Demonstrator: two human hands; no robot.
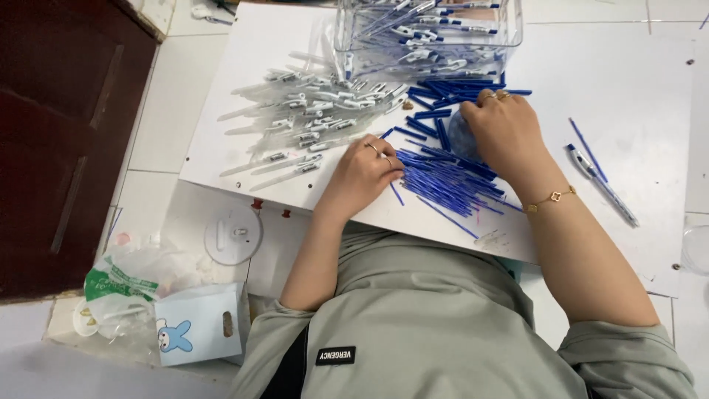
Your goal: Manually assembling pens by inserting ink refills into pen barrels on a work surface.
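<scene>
The left hand (362, 174) is resting curled on the white board (628, 96), its fingertips pinching at the near end of the heap of thin blue plastic ink refills (443, 181); whether one refill is already caught between the fingers cannot be told. The right hand (506, 129) is lying closed over the far side of the same heap, fingers bent down into the shorter dark blue pieces (443, 92) just beyond its knuckles.

The refills look very light, narrow and slightly springy, smooth enough to roll or slip, so they are probably best pinched singly near one end between thumb and forefinger. To the left of the left hand, clear plastic pen barrels with clips (310, 118) are lying in a loose pile. Beyond the right hand, a transparent box (509, 33) is holding assembled pens. One finished pen (602, 185) is lying apart, outside the right wrist.
</scene>
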